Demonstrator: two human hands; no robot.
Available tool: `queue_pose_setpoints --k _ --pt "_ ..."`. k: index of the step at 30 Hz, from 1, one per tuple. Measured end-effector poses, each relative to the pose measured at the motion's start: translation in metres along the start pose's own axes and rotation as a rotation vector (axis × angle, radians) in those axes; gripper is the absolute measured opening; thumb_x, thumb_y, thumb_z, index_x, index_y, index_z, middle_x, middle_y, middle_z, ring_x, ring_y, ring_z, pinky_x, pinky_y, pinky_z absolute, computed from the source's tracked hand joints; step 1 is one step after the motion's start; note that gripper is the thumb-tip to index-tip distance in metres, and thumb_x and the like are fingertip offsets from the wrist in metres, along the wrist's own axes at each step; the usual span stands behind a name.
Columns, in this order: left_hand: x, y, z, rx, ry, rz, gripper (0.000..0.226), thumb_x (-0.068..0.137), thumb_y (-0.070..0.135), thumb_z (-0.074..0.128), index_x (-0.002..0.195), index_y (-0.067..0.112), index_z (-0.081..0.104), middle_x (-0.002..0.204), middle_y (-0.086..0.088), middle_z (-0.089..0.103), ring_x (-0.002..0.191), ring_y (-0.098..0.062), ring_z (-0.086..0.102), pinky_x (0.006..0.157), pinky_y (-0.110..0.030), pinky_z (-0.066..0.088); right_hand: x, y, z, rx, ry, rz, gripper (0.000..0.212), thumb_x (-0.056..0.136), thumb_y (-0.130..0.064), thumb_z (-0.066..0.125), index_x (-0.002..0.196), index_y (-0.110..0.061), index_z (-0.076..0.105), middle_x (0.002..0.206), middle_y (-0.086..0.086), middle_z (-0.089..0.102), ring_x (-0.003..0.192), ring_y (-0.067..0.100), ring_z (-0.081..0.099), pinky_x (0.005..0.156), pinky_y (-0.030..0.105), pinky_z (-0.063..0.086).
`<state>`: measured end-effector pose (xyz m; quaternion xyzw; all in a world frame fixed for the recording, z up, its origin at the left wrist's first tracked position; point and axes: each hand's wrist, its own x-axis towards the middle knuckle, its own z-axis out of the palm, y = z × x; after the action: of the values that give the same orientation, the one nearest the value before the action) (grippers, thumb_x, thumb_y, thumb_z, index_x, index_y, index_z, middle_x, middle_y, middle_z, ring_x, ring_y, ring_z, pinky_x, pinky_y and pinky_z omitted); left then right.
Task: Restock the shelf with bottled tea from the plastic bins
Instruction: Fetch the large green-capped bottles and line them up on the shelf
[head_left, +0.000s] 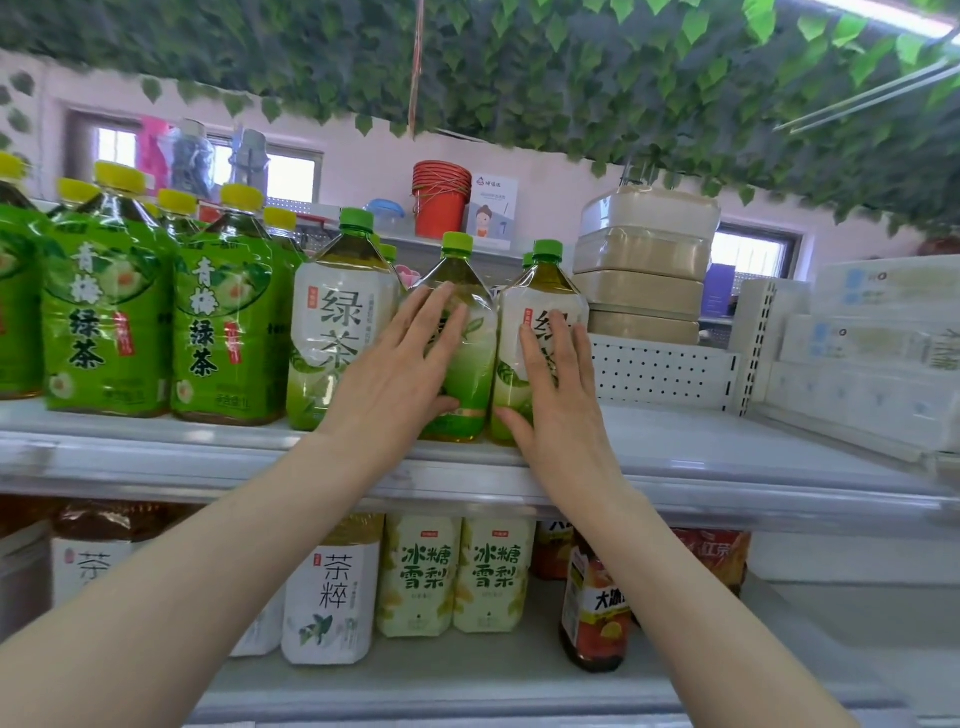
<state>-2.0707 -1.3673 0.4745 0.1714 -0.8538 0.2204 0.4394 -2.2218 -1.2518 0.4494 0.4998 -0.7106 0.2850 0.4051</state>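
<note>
Bottles of green tea, upright, near the shelf (467, 470) front edge. Middle bottle (460, 338) under the left hand (400, 364), fingers straight and spread flat on its label; right-end bottle (540, 317) under the right hand (558, 384), likewise flat, gripping nothing. Both bottles lie directly ahead of the palms, long axes vertical; open shelf beyond them.

Two bare forearms and hands of one person.
The left hand (402, 358) and right hand (558, 387) wear no gloves, rings, watch or visible sleeves.
</note>
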Motion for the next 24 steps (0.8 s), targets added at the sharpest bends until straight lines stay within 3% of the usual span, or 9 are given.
queue_pose_setpoints --k 5,9,12,18,24 --pt "0.000 0.002 -0.002 -0.018 -0.004 -0.006 0.097 0.082 0.041 0.072 0.155 0.013 0.014 0.164 -0.008 0.003 0.151 -0.024 0.002 0.104 -0.041 0.043 -0.008 0.002 -0.011 0.005 0.005 -0.024 0.081 0.091 -0.024 0.069 0.157 -0.019 0.024 0.166 0.009 0.006 0.153 0.029 -0.005 0.121 0.037 0.005" --pt "-0.001 0.002 -0.003 -0.037 -0.015 -0.018 0.099 0.081 0.039 0.073 0.155 0.014 0.013 0.164 -0.006 0.001 0.151 -0.023 0.001 0.102 -0.044 0.045 -0.009 0.013 -0.024 0.021 0.023 -0.059 0.077 0.084 -0.011 0.076 0.152 -0.018 0.039 0.161 0.011 0.023 0.150 0.029 0.011 0.117 0.035 0.014" --pt "-0.001 0.003 -0.002 -0.035 -0.015 -0.030 0.099 0.080 0.038 0.075 0.155 0.013 0.015 0.164 -0.006 0.003 0.151 -0.024 0.003 0.099 -0.044 0.047 -0.005 0.017 -0.023 0.009 0.020 -0.060 0.077 0.080 -0.012 0.080 0.148 -0.017 0.045 0.156 0.012 0.030 0.148 0.031 0.018 0.112 0.035 0.020" --pt "-0.001 0.005 0.001 -0.035 0.017 -0.015 0.100 0.072 0.032 0.083 0.151 0.008 0.027 0.161 -0.013 0.019 0.148 -0.030 0.016 0.103 -0.044 0.043 0.007 0.017 -0.020 -0.068 -0.066 -0.031 0.077 0.081 -0.017 0.079 0.148 -0.022 0.041 0.155 0.009 0.027 0.147 0.028 0.013 0.107 0.042 0.041" --pt "-0.004 0.003 -0.001 -0.026 0.016 0.002 0.099 0.072 0.034 0.082 0.151 0.008 0.028 0.160 -0.012 0.020 0.148 -0.030 0.018 0.099 -0.044 0.047 0.012 0.015 -0.019 -0.156 -0.130 -0.030 0.079 0.085 -0.019 0.075 0.152 -0.024 0.033 0.156 0.008 0.024 0.148 0.028 0.012 0.101 0.041 0.047"
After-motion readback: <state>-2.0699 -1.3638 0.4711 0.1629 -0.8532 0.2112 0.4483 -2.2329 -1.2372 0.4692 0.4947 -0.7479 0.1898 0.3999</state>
